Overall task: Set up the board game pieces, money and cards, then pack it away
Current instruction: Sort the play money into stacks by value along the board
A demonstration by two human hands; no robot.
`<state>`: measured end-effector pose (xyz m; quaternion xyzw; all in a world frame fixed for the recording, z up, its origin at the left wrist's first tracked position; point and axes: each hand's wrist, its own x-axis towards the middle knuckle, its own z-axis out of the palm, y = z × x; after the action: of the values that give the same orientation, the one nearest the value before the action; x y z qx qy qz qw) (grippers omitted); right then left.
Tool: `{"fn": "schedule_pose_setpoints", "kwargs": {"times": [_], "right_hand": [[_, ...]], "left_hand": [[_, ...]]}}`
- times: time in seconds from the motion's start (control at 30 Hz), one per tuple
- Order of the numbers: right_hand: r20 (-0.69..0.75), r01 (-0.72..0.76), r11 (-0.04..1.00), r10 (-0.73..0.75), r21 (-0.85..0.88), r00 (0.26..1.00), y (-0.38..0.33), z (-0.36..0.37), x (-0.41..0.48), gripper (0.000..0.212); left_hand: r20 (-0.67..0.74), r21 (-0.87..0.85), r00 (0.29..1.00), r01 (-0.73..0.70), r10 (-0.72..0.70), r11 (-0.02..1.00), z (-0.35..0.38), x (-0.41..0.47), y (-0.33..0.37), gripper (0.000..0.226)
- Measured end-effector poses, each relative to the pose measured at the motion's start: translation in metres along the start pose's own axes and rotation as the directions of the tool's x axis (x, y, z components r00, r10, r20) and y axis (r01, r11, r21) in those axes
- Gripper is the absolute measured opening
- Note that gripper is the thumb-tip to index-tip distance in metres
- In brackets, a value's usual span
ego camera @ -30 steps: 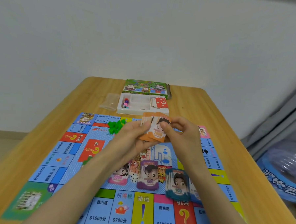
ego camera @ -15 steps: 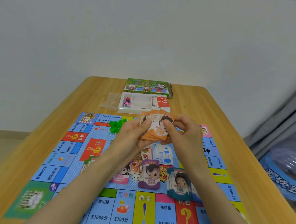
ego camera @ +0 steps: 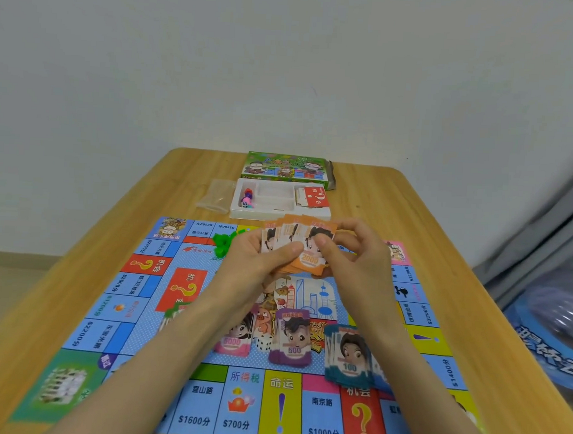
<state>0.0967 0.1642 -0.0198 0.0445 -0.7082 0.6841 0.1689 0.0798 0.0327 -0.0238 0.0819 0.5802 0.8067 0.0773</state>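
Above the middle of the game board (ego camera: pixel 134 308) I hold a fanned stack of orange 2000 notes (ego camera: pixel 305 247). My left hand (ego camera: pixel 259 258) grips the stack from the left with its thumb across the front. My right hand (ego camera: pixel 353 253) pinches the front note with thumb and fingers. On the board below lie a pink 5000 pile (ego camera: pixel 233 342), a purple 500 pile (ego camera: pixel 292 341) and a teal 100 pile (ego camera: pixel 349 356), with a white die (ego camera: pixel 263 342) between the first two. Green houses (ego camera: pixel 224 241) lie at the board's far side.
A white box tray (ego camera: pixel 278 213) behind the board holds coloured pawns (ego camera: pixel 247 196) and red question-mark cards (ego camera: pixel 316 196). The green box lid (ego camera: pixel 286 167) stands behind it, a clear plastic bag (ego camera: pixel 216 195) to its left. A blue bag (ego camera: pixel 551 330) sits off the table's right edge.
The orange notes have spread into a wider fan, and both hands have shifted slightly with them. The piles on the board have not moved.
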Motion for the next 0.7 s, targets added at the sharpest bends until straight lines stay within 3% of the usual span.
{"fn": "schedule_pose_setpoints", "kwargs": {"times": [0.13,0.27,0.43,0.57,0.7], "right_hand": [[0.033,0.104,0.989,-0.101,-0.109,0.994,0.006,0.001,0.0,0.024],[0.128,0.205,0.942,-0.176,-0.267,0.976,0.014,0.003,-0.001,0.03],[0.228,0.399,0.788,-0.328,-0.47,0.917,0.025,0.005,0.0,0.041],[0.461,0.616,0.56,-0.409,-0.554,0.787,0.029,0.006,-0.001,0.066],[0.475,0.63,0.569,-0.416,-0.529,0.775,0.028,0.008,-0.001,0.073]], "left_hand": [[0.043,-0.065,0.997,0.065,-0.063,0.996,-0.005,0.004,-0.004,0.013],[0.252,-0.119,0.955,0.191,-0.157,0.974,-0.002,0.001,-0.003,0.024],[0.326,-0.198,0.927,0.26,-0.187,0.945,-0.003,0.003,-0.003,0.039],[0.3,-0.125,0.931,0.256,-0.209,0.959,-0.004,0.0,0.0,0.028],[0.301,0.045,0.928,0.215,-0.218,0.976,-0.004,0.0,0.001,0.016]]}}
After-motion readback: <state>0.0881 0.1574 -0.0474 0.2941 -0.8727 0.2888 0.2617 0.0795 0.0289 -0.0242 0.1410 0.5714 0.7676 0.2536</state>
